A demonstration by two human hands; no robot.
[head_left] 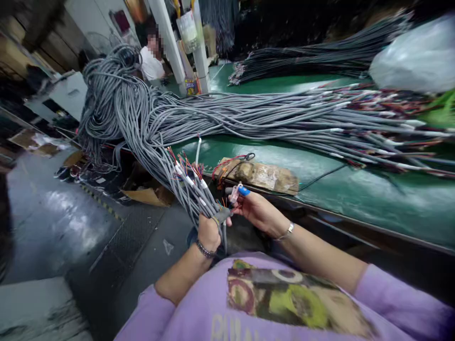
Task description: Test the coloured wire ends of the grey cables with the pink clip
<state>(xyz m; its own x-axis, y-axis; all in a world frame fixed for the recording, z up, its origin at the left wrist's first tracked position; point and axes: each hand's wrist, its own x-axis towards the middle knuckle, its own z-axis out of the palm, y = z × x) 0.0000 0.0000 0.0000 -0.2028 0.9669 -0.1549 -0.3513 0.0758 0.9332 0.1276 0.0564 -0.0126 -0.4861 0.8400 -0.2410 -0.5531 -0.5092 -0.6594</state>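
Observation:
My left hand [209, 233] is closed round a bundle of grey cables [190, 189] close to my body, below their white-sleeved ends and thin coloured wires. A grey strip [222, 216] lies across the cables at its fingers. Just to the right, my right hand [252, 208] pinches a small pale connector [234, 194] with reddish wires, and a blue wrap [243, 190] covers one fingertip. Beyond that hand, a worn wooden block [266, 177] with a dark cable loop and red wires sits at the table's edge.
Long grey cables [227, 113] stretch across the green table [337, 184] and hang in coils at its left end. Behind are black cables [302, 61], a plastic bag [415, 59] and white posts [170, 42]. A person [152, 61] is at the back left; cardboard [149, 195] lies below.

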